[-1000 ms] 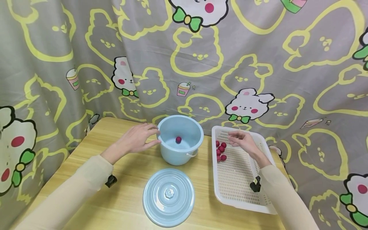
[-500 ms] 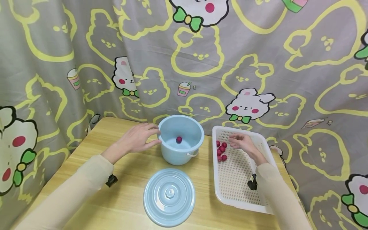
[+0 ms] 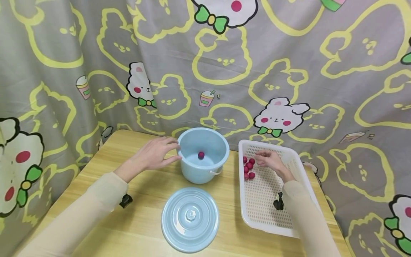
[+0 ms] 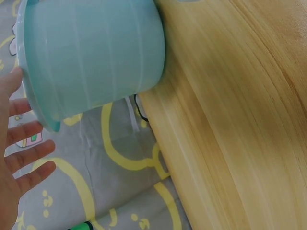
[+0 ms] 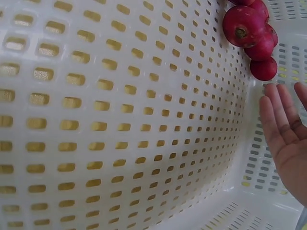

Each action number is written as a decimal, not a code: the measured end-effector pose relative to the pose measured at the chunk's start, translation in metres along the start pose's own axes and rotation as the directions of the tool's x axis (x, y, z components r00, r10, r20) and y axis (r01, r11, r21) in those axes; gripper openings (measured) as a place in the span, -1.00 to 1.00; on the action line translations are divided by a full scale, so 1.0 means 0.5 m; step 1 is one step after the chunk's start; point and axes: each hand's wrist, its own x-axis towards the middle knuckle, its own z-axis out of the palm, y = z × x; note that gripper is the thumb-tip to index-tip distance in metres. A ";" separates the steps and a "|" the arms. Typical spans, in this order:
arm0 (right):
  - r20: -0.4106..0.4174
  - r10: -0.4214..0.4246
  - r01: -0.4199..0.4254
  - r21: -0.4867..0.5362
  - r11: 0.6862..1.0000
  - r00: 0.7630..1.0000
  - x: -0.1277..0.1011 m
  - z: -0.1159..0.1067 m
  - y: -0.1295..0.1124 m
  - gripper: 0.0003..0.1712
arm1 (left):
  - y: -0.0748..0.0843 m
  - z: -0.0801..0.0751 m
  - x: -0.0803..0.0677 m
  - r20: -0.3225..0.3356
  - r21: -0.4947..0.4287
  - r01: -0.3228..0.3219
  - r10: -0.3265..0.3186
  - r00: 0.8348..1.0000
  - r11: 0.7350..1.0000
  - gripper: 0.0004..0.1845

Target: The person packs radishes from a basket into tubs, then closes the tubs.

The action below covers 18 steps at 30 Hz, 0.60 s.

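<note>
A light blue bucket stands at the back middle of the table, one red radish on its floor. My left hand is at the bucket's left side; the left wrist view shows its fingers spread, with fingertips right at the rim. To the right, a white perforated basket holds several red radishes, bunched along its left wall. My right hand is inside the basket beside them. In the right wrist view its fingers are extended just short of the lowest radish, holding nothing.
A round light blue lid with a knob lies on the wooden table in front of the bucket. A white handle hangs at the bucket's right side. Behind the table hangs a grey patterned curtain.
My right hand has lowered slightly towards the radishes, and its forearm has swung a little left. The left hand stays at the bucket's rim.
</note>
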 end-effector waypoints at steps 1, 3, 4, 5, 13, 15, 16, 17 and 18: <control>0.001 0.006 -0.006 -0.003 1.000 1.000 0.001 0.001 0.001 -0.34 | 0.000 0.000 0.000 0.000 0.001 -0.001 0.001 1.000 1.000 -0.54; 0.007 0.016 -0.016 -0.015 1.000 1.000 0.001 0.002 0.002 -0.33 | -0.001 0.001 0.001 0.001 0.002 -0.002 0.002 1.000 1.000 -0.54; 0.009 0.020 -0.020 -0.025 0.999 1.000 0.001 0.003 0.003 -0.33 | -0.002 0.002 0.001 0.002 0.003 -0.002 0.002 1.000 1.000 -0.55; 0.013 0.024 -0.023 -0.030 0.999 1.000 0.001 0.003 0.003 -0.33 | -0.001 0.001 0.001 0.003 0.002 -0.001 0.001 1.000 1.000 -0.54; 0.014 0.071 -0.071 -0.043 0.997 0.997 0.009 0.012 0.009 -0.37 | -0.001 0.000 0.001 0.004 0.001 0.000 0.000 1.000 1.000 -0.54; 0.016 0.080 -0.079 -0.041 0.996 0.997 0.011 0.014 0.010 -0.38 | -0.002 0.001 0.001 0.005 0.004 -0.002 0.002 1.000 1.000 -0.55; 0.015 0.084 -0.083 -0.040 0.996 0.996 0.012 0.016 0.010 -0.39 | -0.002 0.001 0.001 0.005 0.005 -0.002 0.002 1.000 1.000 -0.56; 0.015 0.087 -0.086 -0.046 0.995 0.996 0.013 0.017 0.009 -0.39 | -0.002 0.001 0.001 0.006 0.006 -0.001 0.001 1.000 1.000 -0.56; 0.015 0.090 -0.089 -0.047 0.995 0.996 0.014 0.017 0.010 -0.39 | -0.002 0.001 0.000 0.006 0.005 -0.002 0.002 1.000 1.000 -0.56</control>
